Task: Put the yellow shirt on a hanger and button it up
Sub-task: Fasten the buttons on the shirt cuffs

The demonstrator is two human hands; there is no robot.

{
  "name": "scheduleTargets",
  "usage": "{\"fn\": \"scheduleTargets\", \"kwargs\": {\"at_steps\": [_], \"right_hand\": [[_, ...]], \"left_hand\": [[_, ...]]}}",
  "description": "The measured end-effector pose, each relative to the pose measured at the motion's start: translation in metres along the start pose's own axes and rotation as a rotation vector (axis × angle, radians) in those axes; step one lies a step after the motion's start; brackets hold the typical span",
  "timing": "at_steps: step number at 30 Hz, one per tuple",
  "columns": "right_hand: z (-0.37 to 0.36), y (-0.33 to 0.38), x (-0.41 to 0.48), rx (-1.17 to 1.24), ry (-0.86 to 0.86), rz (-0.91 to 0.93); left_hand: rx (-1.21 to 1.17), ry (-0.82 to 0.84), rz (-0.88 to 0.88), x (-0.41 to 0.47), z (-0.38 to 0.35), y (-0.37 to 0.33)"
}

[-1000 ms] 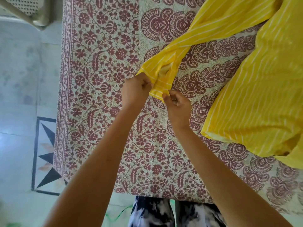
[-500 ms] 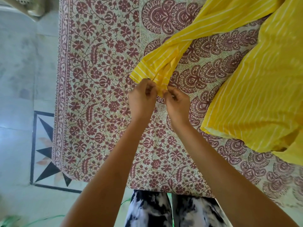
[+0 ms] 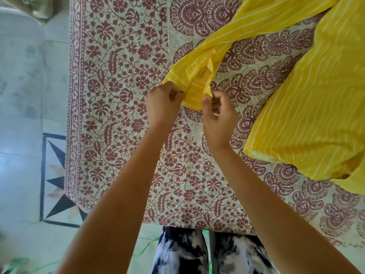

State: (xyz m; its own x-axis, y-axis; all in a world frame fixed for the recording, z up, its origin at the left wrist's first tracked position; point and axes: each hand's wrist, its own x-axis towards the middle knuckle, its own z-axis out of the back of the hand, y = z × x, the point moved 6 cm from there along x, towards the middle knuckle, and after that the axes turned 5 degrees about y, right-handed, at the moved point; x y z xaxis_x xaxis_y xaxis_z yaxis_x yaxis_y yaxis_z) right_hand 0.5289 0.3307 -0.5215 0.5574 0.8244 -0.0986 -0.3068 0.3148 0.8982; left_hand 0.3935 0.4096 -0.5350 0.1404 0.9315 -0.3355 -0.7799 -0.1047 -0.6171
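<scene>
One yellow shirt (image 3: 306, 95) on one bedspread (image 3: 118, 95) — left hand (image 3: 164, 103), right hand (image 3: 219, 113) both pinching its sleeve end (image 3: 194, 95)

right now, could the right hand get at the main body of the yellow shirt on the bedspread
Probably yes: the shirt body lies close beside the right hand, with only bare bedspread between. It would first have to leave the sleeve cuff.

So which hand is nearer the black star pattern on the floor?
Left. The left hand is to the right of the star pattern; the right hand lies farther right.
</scene>
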Motion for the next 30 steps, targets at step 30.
{"fn": "scheduleTargets", "kwargs": {"at_steps": [30], "right_hand": [[0.005, -0.019, 0.013, 0.473, 0.348, -0.636]], "left_hand": [[-0.136, 0.051, -0.285, -0.022, -0.013, -0.040]]}}
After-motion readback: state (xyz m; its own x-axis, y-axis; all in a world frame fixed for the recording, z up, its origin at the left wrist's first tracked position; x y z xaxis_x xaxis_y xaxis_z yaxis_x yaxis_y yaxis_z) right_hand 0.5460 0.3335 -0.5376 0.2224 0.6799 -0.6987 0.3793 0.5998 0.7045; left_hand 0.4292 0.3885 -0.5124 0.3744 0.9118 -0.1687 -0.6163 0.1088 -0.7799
